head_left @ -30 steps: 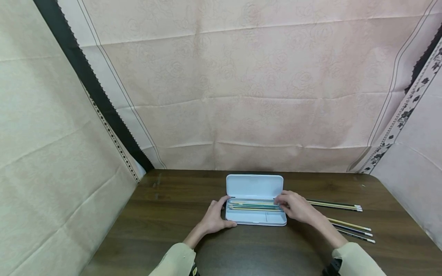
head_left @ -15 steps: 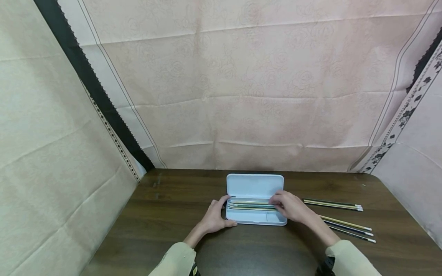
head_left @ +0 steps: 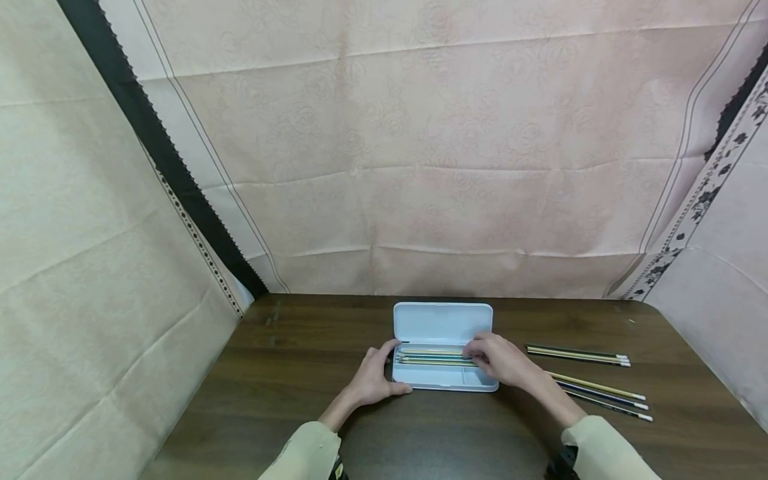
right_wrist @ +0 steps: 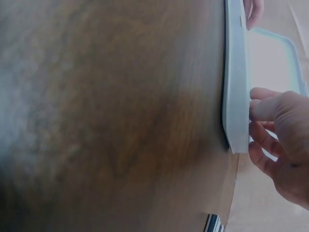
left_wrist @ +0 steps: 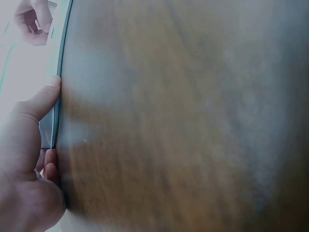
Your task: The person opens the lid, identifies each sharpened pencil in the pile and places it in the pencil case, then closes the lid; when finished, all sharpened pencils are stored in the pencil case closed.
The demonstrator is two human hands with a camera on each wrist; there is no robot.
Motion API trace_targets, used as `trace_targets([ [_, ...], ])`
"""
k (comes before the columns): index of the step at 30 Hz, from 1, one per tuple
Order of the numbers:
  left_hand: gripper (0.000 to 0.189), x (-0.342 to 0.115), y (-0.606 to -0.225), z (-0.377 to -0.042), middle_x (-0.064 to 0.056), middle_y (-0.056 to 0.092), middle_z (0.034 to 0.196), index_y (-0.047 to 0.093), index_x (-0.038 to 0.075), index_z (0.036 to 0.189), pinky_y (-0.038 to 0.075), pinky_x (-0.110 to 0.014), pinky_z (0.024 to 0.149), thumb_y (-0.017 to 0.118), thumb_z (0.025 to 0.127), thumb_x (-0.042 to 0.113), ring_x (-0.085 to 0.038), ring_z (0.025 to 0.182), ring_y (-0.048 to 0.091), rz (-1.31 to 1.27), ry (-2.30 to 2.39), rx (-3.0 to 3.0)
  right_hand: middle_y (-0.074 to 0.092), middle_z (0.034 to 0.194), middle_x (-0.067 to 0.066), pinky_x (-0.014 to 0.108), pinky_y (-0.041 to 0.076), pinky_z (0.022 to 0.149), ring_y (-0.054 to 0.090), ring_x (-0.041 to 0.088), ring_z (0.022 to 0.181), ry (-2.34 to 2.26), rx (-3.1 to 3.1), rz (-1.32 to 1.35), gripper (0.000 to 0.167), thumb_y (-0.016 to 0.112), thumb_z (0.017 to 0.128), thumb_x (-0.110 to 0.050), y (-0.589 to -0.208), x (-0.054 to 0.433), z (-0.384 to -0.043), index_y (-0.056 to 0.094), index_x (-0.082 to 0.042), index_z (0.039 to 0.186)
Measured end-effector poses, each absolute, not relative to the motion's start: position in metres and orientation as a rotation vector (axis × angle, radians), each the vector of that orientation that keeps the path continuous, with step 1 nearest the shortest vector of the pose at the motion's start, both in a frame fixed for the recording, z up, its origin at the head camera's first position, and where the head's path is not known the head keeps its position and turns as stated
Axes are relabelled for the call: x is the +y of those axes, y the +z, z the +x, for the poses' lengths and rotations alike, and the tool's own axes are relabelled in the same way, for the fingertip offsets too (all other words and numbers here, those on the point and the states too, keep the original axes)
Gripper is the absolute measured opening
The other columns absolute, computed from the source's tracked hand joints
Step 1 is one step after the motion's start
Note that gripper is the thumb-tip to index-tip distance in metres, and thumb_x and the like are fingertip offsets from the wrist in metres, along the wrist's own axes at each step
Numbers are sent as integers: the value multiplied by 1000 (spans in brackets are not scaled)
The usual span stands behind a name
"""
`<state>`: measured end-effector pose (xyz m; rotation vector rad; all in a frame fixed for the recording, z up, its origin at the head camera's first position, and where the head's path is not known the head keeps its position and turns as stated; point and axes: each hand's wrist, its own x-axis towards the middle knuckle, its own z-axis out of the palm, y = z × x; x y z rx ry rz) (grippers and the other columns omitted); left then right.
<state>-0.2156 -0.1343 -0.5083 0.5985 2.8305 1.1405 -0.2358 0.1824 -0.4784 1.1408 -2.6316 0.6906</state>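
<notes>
A light blue pencil case [head_left: 429, 380] lies on the table with its lid [head_left: 443, 322] raised at the back. Several pencils [head_left: 432, 356] lie side by side in its long compartment. My left hand [head_left: 373, 380] grips the case's left end, thumb at the front edge and index finger near the hinge. My right hand [head_left: 497, 357] reaches in over the right part of the case. Its thumb and curled fingers [right_wrist: 263, 137] pinch at the pencils' right ends, which the hand hides in the head view.
On the wooden table [head_left: 312, 373], right of the case, lies a bundle of dark and pale pencils [head_left: 579, 355] with white tips. Nearer, several more pencils [head_left: 606, 393] fan out, partly behind my right forearm. A cloth backdrop [head_left: 444, 167] hangs behind.
My right hand has slid a little to the left along the pencils inside the case. My left hand and the case stay where they were.
</notes>
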Motion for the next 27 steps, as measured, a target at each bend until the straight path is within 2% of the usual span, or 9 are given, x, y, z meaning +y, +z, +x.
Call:
trace_targets([
  [7, 93, -134, -509, -217, -10, 49, 120, 40, 11, 149, 44, -41, 86, 89, 75, 38, -23, 106, 45, 605, 1136, 2833, 64, 90, 0, 30, 50, 68, 54, 9, 76, 781, -2638, 1036, 19, 71, 85, 8, -473, 193, -238, 75, -8, 95],
  [12, 93, -134, -510, -216, -10, 48, 120, 40, 11, 150, 44, -41, 87, 89, 75, 38, -23, 106, 45, 590, 1137, 2832, 61, 82, 3, 26, 45, 56, 49, 7, 65, 922, -2482, 945, 19, 67, 84, 13, -464, 206, -239, 73, -2, 93],
  [15, 93, -135, -510, -216, -10, 48, 120, 40, 12, 150, 44, -42, 87, 89, 75, 38, -23, 107, 45, 576, 1136, 2832, 63, 83, 5, 26, 44, 54, 49, 8, 63, 1002, -2411, 854, 19, 65, 85, 14, -459, 211, -240, 73, 0, 94],
  [18, 92, -135, -509, -215, -11, 48, 120, 40, 12, 149, 44, -42, 87, 89, 75, 37, -23, 107, 45, 569, 1141, 2830, 66, 89, 7, 26, 45, 58, 52, 11, 67, 1047, -2386, 738, 18, 64, 87, 13, -455, 214, -241, 72, 1, 98],
  [22, 92, -134, -509, -215, -10, 49, 120, 41, 12, 149, 44, -43, 87, 89, 75, 38, -23, 107, 45, 570, 1150, 2829, 67, 99, 10, 27, 49, 70, 59, 19, 80, 1102, -2403, 596, 19, 61, 92, 9, -452, 216, -244, 70, 2, 107],
  [27, 92, -134, -508, -214, -9, 48, 118, 41, 13, 149, 44, -42, 85, 89, 75, 38, -23, 106, 45, 566, 1150, 2831, 65, 106, 15, 26, 49, 80, 59, 27, 94, 1173, -2418, 528, 23, 58, 94, 7, -449, 215, -250, 66, 4, 115],
])
